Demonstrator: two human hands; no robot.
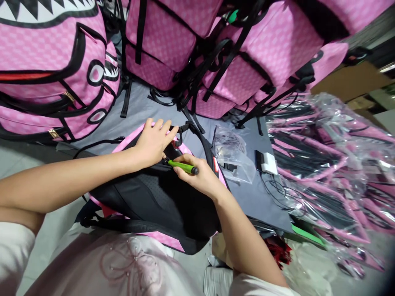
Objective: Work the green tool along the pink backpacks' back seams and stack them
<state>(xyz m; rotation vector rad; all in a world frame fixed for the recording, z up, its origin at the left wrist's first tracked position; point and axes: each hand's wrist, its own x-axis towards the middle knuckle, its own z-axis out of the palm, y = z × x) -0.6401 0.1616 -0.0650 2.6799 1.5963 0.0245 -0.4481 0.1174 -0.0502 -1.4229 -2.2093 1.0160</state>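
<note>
The black-and-pink backpack (123, 193) is lying back-panel up, its near part resting against the person's body and its far part reaching over the grey table (247, 199); that support is probably making it easier to steady. The left hand (151, 144) is spreading its fingers wide over the upper edge, seemingly bracing the fabric; whether its thumb is pinching anything, I cannot tell. The right hand (197, 174) is closing narrowly around a green-handled tool (182, 166), its dark butt pointing towards the right forearm and its other end meeting the area beside the left thumb (the exact tip is too small to make out); this slanting grip is likely giving close control.

A black shoulder strap (205, 142) is curving just beyond the right hand, so it is bounding movement there; a clear plastic bag (237, 164) is lying beside the backpack, with a white charger (269, 163) farther right, near the table's edge; large pink backpacks (46, 49) are bordering the far side, leaving a grey strip between them and the hands; the near side is offering little room, since the torso is sitting close.
</note>
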